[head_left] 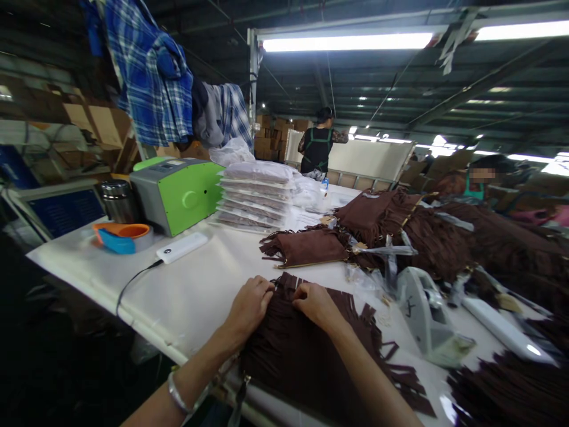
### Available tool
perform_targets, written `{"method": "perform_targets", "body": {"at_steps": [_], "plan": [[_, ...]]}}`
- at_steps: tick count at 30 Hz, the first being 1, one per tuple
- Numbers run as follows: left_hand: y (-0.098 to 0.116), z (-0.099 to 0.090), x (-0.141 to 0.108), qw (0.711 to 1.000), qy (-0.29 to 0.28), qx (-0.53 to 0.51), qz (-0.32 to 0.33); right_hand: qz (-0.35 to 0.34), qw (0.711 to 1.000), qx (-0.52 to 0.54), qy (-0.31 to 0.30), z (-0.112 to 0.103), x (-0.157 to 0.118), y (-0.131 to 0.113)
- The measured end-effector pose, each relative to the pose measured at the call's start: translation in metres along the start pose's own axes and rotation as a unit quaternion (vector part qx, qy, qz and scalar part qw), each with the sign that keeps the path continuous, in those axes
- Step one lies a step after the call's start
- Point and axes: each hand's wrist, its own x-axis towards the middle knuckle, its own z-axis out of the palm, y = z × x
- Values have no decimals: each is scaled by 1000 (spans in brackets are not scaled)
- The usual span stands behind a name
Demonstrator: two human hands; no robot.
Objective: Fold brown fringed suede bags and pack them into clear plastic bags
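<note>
Fringed brown bag lies on the near edge of the white table, directly in front of the person, with its long strips spread out to the right and a zip pull at its lower left. Both hands are at its far edge, so the step in hand appears to be close fingertip handling of the strips there. As a judgement, any move from this grip calls for light, separate control of the thin strips, without dragging the bag.

The left hand has its fingers curled in and nearly closed, pinching the far left corner. The right hand is just beside it, thumb and forefinger drawn together on the strips at the same edge; the exact contact under the fingertips is hidden.

Beyond lies a second brown bag, next to a heap of fringed bags. A tape dispenser stands to the right. Farther left are a white power bank, a green machine and stacked packets.
</note>
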Motion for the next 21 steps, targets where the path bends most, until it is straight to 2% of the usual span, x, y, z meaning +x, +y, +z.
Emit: {"method": "perform_targets", "body": {"at_steps": [3, 6, 10, 14, 17, 21], "plan": [[2, 3, 20, 998, -40, 44, -6, -7, 1000, -12, -6, -5, -2, 5], [8, 10, 32, 997, -54, 51, -9, -17, 999, -29, 7, -11, 0, 7], [14, 20, 43, 997, -74, 36, -10, -57, 996, -56, 36, -10, 9, 1], [9, 28, 48, 995, -97, -1, -5, -108, 990, -87, 22, -4, 20, -7], [6, 29, 45, 995, -94, -20, 11, -114, 987, -115, 14, -1, 26, -4], [5, 22, 39, 998, -52, -11, 15, -58, 987, -142, 54, -9, 27, 11]]}}
